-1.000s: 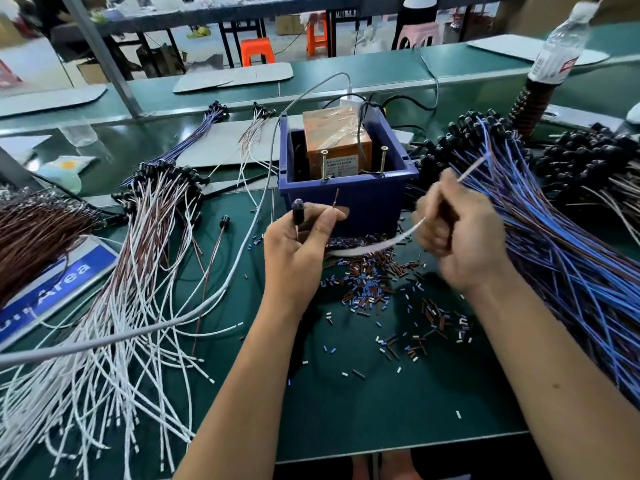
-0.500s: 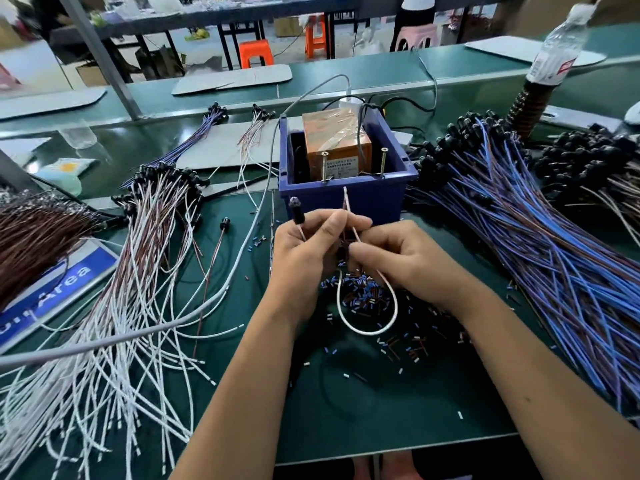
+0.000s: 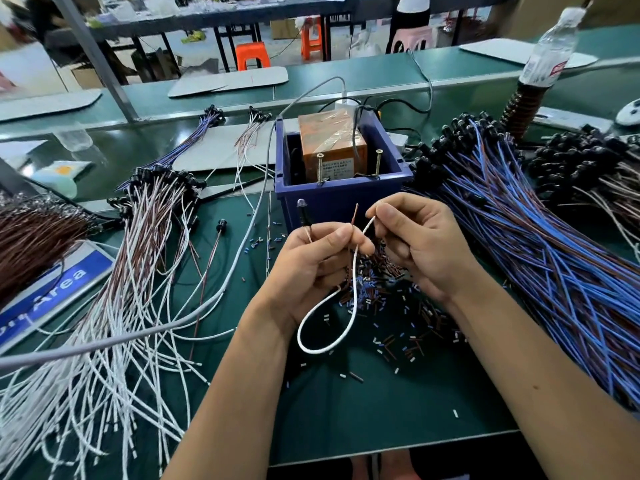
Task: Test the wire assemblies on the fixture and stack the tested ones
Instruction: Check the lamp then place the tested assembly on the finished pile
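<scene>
My left hand [image 3: 311,268] pinches one wire assembly [image 3: 348,327] just in front of the fixture. Its black LED head [image 3: 303,213] sticks up beside my thumb, its brown lead end points up, and its white lead hangs in a loop below my hands. My right hand [image 3: 420,244] holds the tip of the white lead between thumb and forefinger. The fixture is a blue box [image 3: 341,199] holding an orange block [image 3: 332,147], with two upright screws [image 3: 377,162] along its front edge.
A fan of white-and-brown assemblies [image 3: 114,306] covers the left of the green mat. Blue-and-brown assemblies [image 3: 540,258] pile up on the right. Cut insulation bits [image 3: 398,320] litter the mat under my hands. A grey cable [image 3: 166,327] crosses the left. A bottle [image 3: 543,60] stands far right.
My right hand came in from the right-hand pile with the white lead and now holds its tip beside my left hand. The lead has formed a hanging loop.
</scene>
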A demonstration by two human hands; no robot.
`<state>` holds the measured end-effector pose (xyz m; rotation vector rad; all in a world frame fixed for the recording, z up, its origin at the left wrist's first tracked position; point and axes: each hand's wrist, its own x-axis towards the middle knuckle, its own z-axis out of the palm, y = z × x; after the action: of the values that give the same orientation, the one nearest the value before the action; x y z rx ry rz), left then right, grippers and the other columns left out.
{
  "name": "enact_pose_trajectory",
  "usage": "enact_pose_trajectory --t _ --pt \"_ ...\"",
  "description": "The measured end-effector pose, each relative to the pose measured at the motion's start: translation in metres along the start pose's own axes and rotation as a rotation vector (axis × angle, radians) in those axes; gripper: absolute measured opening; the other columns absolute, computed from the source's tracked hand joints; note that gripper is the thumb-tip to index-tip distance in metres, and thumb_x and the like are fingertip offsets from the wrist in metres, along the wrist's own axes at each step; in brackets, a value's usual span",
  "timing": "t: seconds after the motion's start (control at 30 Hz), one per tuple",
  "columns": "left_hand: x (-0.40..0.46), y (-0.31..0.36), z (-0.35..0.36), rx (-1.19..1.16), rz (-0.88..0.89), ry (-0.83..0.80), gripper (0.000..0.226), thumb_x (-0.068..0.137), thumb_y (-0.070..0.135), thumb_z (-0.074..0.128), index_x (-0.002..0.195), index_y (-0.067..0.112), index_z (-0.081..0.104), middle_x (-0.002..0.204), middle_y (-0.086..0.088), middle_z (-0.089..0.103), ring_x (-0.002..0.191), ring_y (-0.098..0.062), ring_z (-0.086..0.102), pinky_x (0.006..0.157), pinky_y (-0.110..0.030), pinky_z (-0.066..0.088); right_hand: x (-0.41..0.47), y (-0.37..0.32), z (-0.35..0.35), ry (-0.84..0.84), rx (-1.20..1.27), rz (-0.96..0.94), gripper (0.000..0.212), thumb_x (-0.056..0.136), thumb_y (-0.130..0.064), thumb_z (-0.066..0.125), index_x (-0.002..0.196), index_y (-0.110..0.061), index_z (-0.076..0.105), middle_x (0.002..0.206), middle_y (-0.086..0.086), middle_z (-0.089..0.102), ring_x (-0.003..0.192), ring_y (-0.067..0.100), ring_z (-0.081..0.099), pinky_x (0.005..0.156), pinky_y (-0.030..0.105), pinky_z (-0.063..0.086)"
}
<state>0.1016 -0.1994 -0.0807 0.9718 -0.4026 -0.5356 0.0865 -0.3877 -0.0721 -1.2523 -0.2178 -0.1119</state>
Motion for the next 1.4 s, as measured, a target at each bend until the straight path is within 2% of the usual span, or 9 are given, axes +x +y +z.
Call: enact_pose_trajectory --t 0.13,0.3,0.37,0.53,0.6,0.7,0.87,1.07,1.4 --pt "-0.001 0.001 -0.003 0.030 0.085 0.017 0.024 0.098 0.014 0.057 0.082 0.008 0.074 0.085 -0.014 0.070 0.042 0.003 0.030 0.039 -0.010 0.024 0.003 -0.006 -0.013 0.190 0.068 -0.027 0.015 0.101 -0.018 0.061 0.096 -0.007 0.069 0.072 0.001 0.058 0.043 0.005 0.036 0.036 0.018 0.026" --pt "0.001 -0.003 0.001 0.167 0.174 0.101 0.023 0.100 0.015 0.057 0.092 0.000 0.073 0.079 -0.016 0.065 0.044 0.003 0.039 0.041 -0.011 0.032 -0.001 0.003 0.002 0.023 -0.039 0.132 0.033 0.091 -0.037 0.067 0.102 -0.006 0.074 0.071 0.007 0.059 0.040 0.006 0.038 0.034 0.017 0.025" --pt "0.001 -0.005 0.003 0.172 0.182 0.115 0.023 0.101 0.013 0.056 0.093 -0.003 0.071 0.082 -0.009 0.074 0.045 0.003 0.050 0.043 -0.010 0.038 -0.001 0.005 0.005 -0.058 -0.017 0.154 0.030 0.090 -0.033 0.068 0.101 -0.006 0.076 0.070 0.006 0.058 0.042 0.006 0.038 0.036 0.018 0.023" --pt "-0.002 -0.005 0.008 0.299 0.220 0.143 0.022 0.101 0.012 0.057 0.094 0.001 0.074 0.079 -0.001 0.074 0.047 0.002 0.049 0.047 -0.010 0.039 -0.001 0.007 0.005 -0.058 0.022 0.121 0.014 0.086 -0.024 0.073 0.093 -0.013 0.079 0.067 0.002 0.062 0.045 0.005 0.039 0.039 0.016 0.026" --pt "-0.001 -0.005 0.012 0.456 0.340 0.196 0.018 0.101 0.008 0.058 0.096 -0.001 0.073 0.080 0.004 0.076 0.062 0.000 0.065 0.060 -0.011 0.049 0.000 0.004 0.004 -0.020 0.027 0.063 0.011 0.091 -0.025 0.070 0.092 -0.016 0.076 0.074 0.007 0.062 0.047 0.006 0.041 0.038 0.018 0.026" --pt "0.001 -0.006 0.013 0.785 0.596 0.407 0.015 0.099 0.013 0.066 0.094 0.005 0.076 0.101 -0.002 0.077 0.098 -0.019 0.073 0.085 -0.029 0.056 0.003 0.000 0.000 0.061 0.084 -0.034 0.015 0.103 -0.023 0.059 0.092 -0.020 0.067 0.089 0.016 0.064 0.046 0.009 0.041 0.035 0.021 0.024" --pt "0.008 -0.005 0.018 0.863 0.866 0.774 0.012 0.101 0.017 0.065 0.104 0.011 0.075 0.073 0.005 0.073 0.071 -0.010 0.071 0.074 -0.019 0.051 0.007 0.000 0.001 0.386 -0.434 -0.353 0.011 0.103 -0.017 0.065 0.098 -0.012 0.072 0.070 0.003 0.069 0.051 0.004 0.054 0.052 0.020 0.044" --pt "0.027 0.004 0.019 0.903 0.919 1.018 0.010 0.099 0.020 0.068 0.094 0.011 0.070 0.068 0.010 0.071 0.060 -0.012 0.066 0.063 -0.022 0.048 0.020 -0.005 0.017 0.572 -0.750 -0.580 0.013 0.100 -0.018 0.067 0.102 -0.011 0.077 0.073 -0.006 0.072 0.068 0.008 0.071 0.067 0.029 0.058" --pt "0.024 -0.002 0.015 1.024 0.901 1.026 0.012 0.095 0.011 0.064 0.096 0.009 0.076 0.075 0.005 0.073 0.061 -0.013 0.063 0.060 -0.025 0.050 0.017 0.002 0.021 0.557 -0.820 -0.605 0.015 0.102 -0.016 0.065 0.101 -0.011 0.079 0.072 -0.007 0.071 0.067 0.003 0.068 0.065 0.022 0.055"
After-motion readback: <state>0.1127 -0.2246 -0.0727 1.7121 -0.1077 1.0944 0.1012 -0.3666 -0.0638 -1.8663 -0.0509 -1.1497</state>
